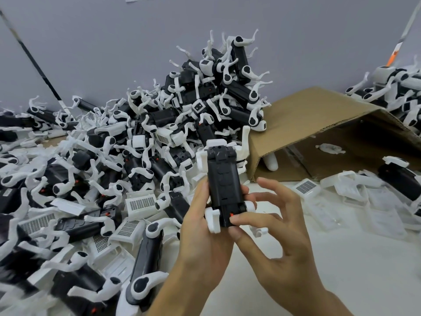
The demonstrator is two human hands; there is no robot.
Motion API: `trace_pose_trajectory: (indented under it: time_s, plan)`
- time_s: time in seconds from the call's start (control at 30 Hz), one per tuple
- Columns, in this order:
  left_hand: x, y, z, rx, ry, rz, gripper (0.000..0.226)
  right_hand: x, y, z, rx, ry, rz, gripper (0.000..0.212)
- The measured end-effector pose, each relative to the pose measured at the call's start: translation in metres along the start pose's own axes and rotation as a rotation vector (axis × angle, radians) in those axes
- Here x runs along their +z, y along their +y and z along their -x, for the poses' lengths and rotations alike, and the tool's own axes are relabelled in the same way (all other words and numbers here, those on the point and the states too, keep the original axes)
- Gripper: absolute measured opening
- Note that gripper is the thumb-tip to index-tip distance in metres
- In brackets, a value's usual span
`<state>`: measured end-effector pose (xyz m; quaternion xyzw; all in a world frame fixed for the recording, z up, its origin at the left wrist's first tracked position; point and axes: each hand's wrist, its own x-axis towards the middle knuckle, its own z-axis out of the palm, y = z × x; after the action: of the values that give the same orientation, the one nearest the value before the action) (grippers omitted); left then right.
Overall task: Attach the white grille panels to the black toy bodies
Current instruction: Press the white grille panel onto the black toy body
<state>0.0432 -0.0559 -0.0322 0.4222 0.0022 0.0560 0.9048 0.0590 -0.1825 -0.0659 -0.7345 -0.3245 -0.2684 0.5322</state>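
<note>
Black toy body (pixel 224 185), held above the pale worktop (pixel 341 270) at centre frame, long axis pointing away from the person, its flat black face turned up toward the camera. The left hand (pixel 200 224) wraps the body from the left side, its fingers curled round the near end, which appears to steady the part for inspection or fitting. The right hand (pixel 271 226) pinches the near end by thumb and forefinger beside a small red dot (pixel 232 214), its other fingers spread loosely and holding nothing; this grip seems chosen to leave the upper face free. White legs (pixel 243 142) project from the body's corners. No grille is seen on the held body in this view, so the fitting step is judged not yet done.

Loose white grille panels (pixel 141 202) lie to the left among a heap of toy bodies (pixel 193 99) piled against the wall, and one more panel (pixel 306 188) lies right of the hands, near at hand for pickup. An open cardboard box (pixel 319 115) lies on its side behind.

No brand, label or legible writing is visible; small marks on distant parts are too blurred to read.
</note>
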Motion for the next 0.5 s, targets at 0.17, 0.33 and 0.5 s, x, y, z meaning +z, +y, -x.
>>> trace_pose_trajectory:
  time_s: [0.17,0.33,0.5]
  plan:
    - [0.0,0.0,-0.003,-0.014,0.036,0.086,0.038,0.0,-0.001,0.0,0.07,-0.002,-0.021,0.024]
    - [-0.002,-0.004,-0.008,0.14,0.11,-0.004,0.037,-0.002,0.003,-0.004,0.272,0.217,-0.127,0.034]
    - [-0.003,-0.007,-0.009,0.267,0.271,-0.293,0.057,-0.01,0.004,-0.003,0.128,0.152,-0.08,0.031]
